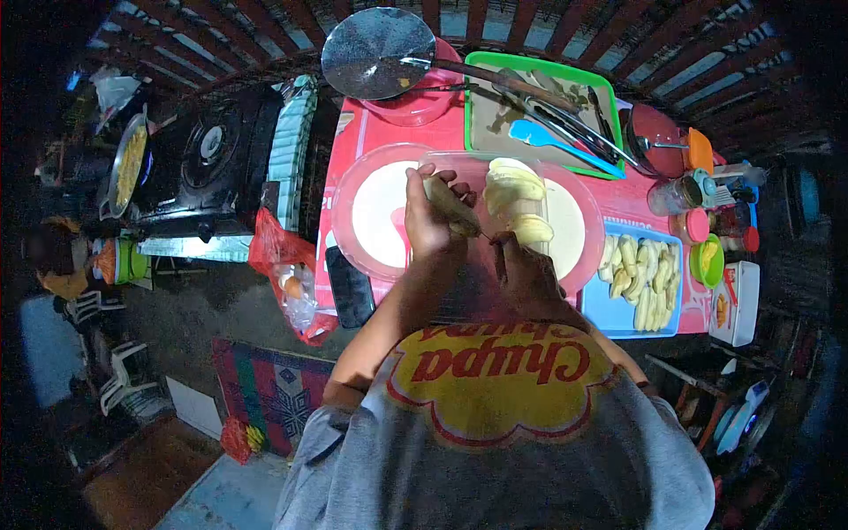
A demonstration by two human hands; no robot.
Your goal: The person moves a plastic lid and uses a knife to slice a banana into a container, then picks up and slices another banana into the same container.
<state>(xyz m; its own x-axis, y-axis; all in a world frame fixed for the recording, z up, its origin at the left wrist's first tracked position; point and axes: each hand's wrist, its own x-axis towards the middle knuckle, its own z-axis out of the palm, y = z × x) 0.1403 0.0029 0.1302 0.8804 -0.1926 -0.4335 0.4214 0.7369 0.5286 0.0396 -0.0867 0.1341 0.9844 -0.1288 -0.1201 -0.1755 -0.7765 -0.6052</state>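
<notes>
My left hand (429, 212), fingers curled upward, holds a peeled banana (450, 206) over a clear plastic container (459, 159). Close to the banana's lower end is my right hand (527, 276), its fingers bent together; a thin tip seems to stick out, but I cannot make out what it is. Flat banana slices (515, 181) lie overlapped in the container, just beyond my right hand. To the left stands a pink-rimmed basin of white batter (375, 216), and more white batter (567, 225) shows on the right. Peeled whole bananas (640, 274) fill a blue tray (618, 329).
A green-rimmed tray (468, 106) with tongs and a blue spatula (539, 134) lies at the back, beside a round metal skimmer (378, 53). A stove (212, 150) with a pan (131, 168) stands left. A phone (350, 287) lies at the table edge; jars (676, 196) stand right.
</notes>
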